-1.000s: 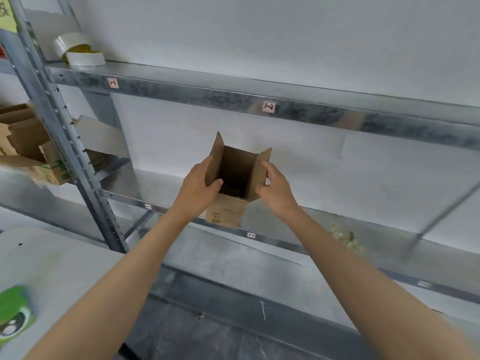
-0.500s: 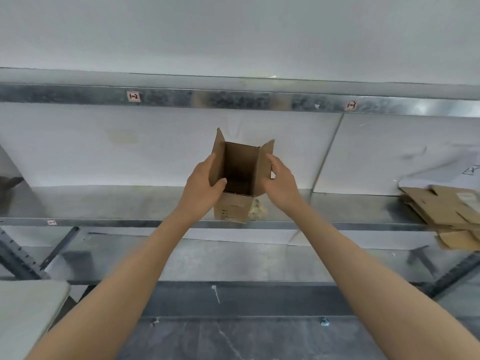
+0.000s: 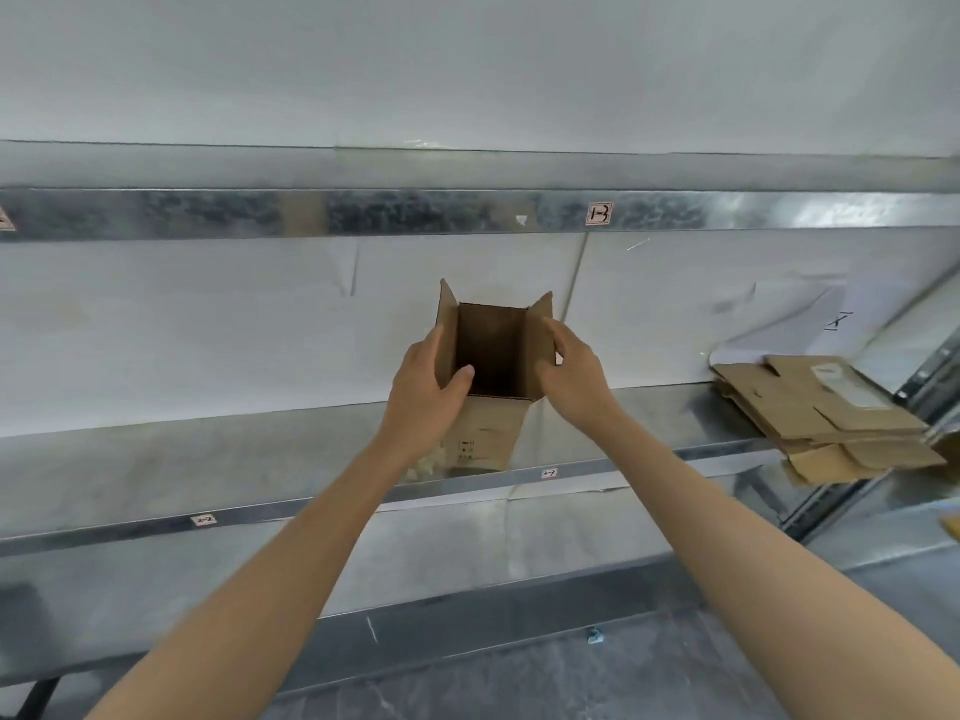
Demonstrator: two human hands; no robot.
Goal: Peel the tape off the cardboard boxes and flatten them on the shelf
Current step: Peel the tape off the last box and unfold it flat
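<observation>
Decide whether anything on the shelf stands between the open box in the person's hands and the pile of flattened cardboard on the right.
Nothing visible does. The left hand and right hand grip the box; the shelf between it and the flattened pile shows bare metal. Pale scraps lie on the box's left.

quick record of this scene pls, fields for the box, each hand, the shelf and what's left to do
box: cardboard box, upright, top open, flaps raised, not flattened
left hand: grips the box's left wall, thumb inside
right hand: holds the right flap
shelf: metal shelf, with flattened boxes stacked at its right end
left to do: flatten the held box
</observation>
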